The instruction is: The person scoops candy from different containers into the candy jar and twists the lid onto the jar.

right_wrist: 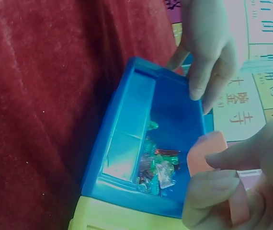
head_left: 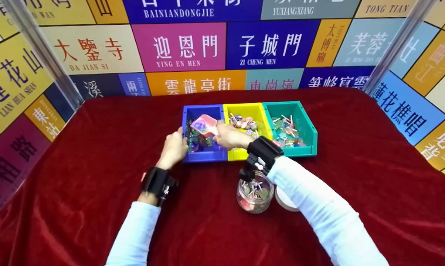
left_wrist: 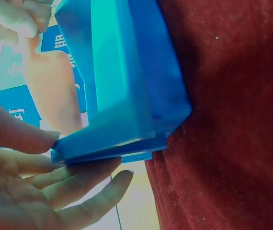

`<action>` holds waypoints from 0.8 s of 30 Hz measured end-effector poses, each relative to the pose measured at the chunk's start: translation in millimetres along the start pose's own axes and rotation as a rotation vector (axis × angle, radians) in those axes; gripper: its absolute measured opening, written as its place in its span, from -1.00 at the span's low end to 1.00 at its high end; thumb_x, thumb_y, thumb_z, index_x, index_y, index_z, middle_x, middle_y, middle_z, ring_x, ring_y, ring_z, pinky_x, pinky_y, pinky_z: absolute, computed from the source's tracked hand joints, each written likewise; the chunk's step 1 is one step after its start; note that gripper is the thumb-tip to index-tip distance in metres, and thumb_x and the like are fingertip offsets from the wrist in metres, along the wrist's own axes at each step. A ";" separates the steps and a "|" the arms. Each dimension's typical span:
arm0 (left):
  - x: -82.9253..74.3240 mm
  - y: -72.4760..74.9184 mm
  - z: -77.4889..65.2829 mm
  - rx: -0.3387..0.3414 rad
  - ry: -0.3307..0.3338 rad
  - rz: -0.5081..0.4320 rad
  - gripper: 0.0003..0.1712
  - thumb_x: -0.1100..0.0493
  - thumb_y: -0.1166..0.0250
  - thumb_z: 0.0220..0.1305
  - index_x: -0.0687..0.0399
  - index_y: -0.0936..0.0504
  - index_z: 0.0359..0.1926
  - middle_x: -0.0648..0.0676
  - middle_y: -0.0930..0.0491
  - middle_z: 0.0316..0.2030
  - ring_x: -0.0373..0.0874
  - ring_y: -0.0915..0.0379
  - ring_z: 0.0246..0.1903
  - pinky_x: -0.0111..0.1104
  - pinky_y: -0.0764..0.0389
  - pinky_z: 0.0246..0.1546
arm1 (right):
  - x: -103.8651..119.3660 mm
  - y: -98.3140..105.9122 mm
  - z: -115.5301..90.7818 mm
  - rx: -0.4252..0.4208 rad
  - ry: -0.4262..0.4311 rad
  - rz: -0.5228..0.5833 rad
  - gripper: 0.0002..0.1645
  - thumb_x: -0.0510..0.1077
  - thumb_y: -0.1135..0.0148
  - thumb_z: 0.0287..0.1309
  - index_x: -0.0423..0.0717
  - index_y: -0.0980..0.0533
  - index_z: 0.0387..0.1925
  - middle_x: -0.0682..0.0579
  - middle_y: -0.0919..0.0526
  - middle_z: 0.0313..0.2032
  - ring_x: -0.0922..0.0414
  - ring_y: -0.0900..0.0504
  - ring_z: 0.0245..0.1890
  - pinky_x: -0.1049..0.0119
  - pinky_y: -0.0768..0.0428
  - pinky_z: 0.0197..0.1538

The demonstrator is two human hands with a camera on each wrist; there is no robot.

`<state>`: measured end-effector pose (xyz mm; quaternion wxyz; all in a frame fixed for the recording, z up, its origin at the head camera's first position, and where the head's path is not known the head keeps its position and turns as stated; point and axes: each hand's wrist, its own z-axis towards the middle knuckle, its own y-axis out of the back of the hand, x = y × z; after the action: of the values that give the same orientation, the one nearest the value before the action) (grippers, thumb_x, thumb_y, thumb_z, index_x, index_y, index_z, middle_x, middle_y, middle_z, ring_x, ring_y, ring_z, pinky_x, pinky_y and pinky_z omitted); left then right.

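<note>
My left hand (head_left: 173, 147) holds the left wall of the blue bin (head_left: 206, 157). In the left wrist view the thumb lies on one side of the bin's rim and the fingers on the other. My right hand (head_left: 231, 136) grips the handle of a pink scoop (head_left: 210, 122) over the blue bin. Purple and clear pieces lie in the scoop's bowl in the head view. Below it, small wrapped candies (right_wrist: 165, 173) in green, clear and red are gathered at one side of the blue bin, as the right wrist view shows.
Right of the blue bin stand a yellow bin (head_left: 239, 155) and a green bin (head_left: 310, 150), both with lollipops and candies. A clear jar (head_left: 255, 207) of lollipops stands in front, partly under the right wrist. A white lid (head_left: 286, 199) lies beside it on red cloth (head_left: 207, 221).
</note>
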<state>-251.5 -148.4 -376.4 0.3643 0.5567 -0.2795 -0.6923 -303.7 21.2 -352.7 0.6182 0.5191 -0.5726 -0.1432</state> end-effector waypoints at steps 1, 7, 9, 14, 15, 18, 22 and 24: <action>0.1 -0.4 -0.2 -0.004 -0.003 0.000 -0.59 0.36 -0.03 0.17 0.48 -0.34 0.05 0.43 -0.52 -0.21 0.28 -0.45 -0.16 -0.03 -0.47 -0.16 | -2.6 1.0 -0.9 -0.002 0.015 0.004 -0.68 -0.22 0.02 0.14 -0.35 -0.20 -0.13 -0.10 -0.39 -0.42 0.20 -0.34 -0.68 0.37 -0.52 -0.59; 0.5 -3.6 -0.9 0.005 -0.009 -0.015 -0.53 0.34 -0.02 0.19 0.55 -0.26 0.09 0.45 -0.48 -0.16 0.28 -0.41 -0.11 -0.04 -0.44 -0.09 | 3.4 18.3 -30.6 0.010 0.021 0.094 -0.66 -0.23 0.01 0.18 -0.36 -0.24 -0.07 -0.07 -0.33 -0.42 0.23 -0.30 -0.70 0.47 -0.38 -0.67; -0.1 -4.1 -2.0 0.003 -0.002 -0.015 -0.50 0.33 -0.01 0.20 0.57 -0.22 0.12 0.46 -0.44 -0.11 0.28 -0.38 -0.08 -0.05 -0.42 -0.05 | 3.7 24.5 -40.1 0.009 0.031 0.144 -0.64 -0.23 0.02 0.19 -0.37 -0.23 -0.04 -0.05 -0.31 -0.44 0.25 -0.28 -0.71 0.52 -0.33 -0.69; -5.1 -4.1 -5.8 -0.065 0.001 -0.052 -0.41 0.30 -0.05 0.20 0.57 -0.14 0.18 0.49 -0.27 0.07 0.28 -0.22 0.08 -0.07 -0.27 0.13 | -2.9 39.8 -60.0 -0.042 0.050 0.228 -0.59 -0.16 -0.01 0.20 -0.34 -0.24 -0.01 -0.07 -0.39 -0.41 0.27 -0.32 -0.67 0.56 -0.32 -0.66; -6.2 -4.6 -6.2 -0.097 -0.012 -0.066 -0.40 0.30 -0.07 0.19 0.57 -0.13 0.18 0.49 -0.24 0.10 0.27 -0.19 0.11 -0.08 -0.24 0.15 | -5.8 42.5 -63.6 -0.059 0.058 0.234 -0.58 -0.14 -0.02 0.20 -0.33 -0.26 -0.01 -0.07 -0.41 -0.40 0.26 -0.32 -0.65 0.56 -0.32 -0.65; -10.0 -6.7 -6.3 -0.209 -0.085 -0.112 -0.39 0.28 -0.13 0.15 0.55 -0.19 0.16 0.45 -0.24 0.12 0.23 -0.16 0.15 -0.13 -0.17 0.21 | -16.3 49.5 -75.3 -0.098 0.090 0.260 -0.58 -0.09 -0.04 0.20 -0.32 -0.29 -0.04 -0.03 -0.42 -0.45 0.24 -0.29 -0.64 0.54 -0.27 -0.65; -17.2 -10.2 -6.9 -0.296 -0.194 -0.186 -0.43 0.24 -0.19 0.13 0.49 -0.28 0.12 0.40 -0.31 0.09 0.17 -0.21 0.13 -0.16 -0.19 0.20 | -31.6 54.1 -91.6 -0.123 0.160 0.293 -0.59 -0.08 -0.04 0.21 -0.33 -0.34 -0.05 0.05 -0.38 -0.56 0.25 -0.27 -0.67 0.52 -0.25 -0.64; -21.4 -12.0 -8.3 -0.298 -0.231 -0.226 -0.42 0.21 -0.20 0.13 0.47 -0.29 0.11 0.38 -0.34 0.08 0.15 -0.24 0.12 -0.17 -0.21 0.19 | -39.8 54.5 -99.0 -0.140 0.194 0.287 -0.59 -0.07 -0.05 0.20 -0.33 -0.38 -0.07 0.06 -0.36 -0.60 0.26 -0.27 -0.67 0.51 -0.26 -0.62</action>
<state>-243.3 -123.8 -375.7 0.3282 0.4414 -0.1496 -0.8216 -253.8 122.1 -311.8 0.7193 0.3991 -0.5670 -0.0422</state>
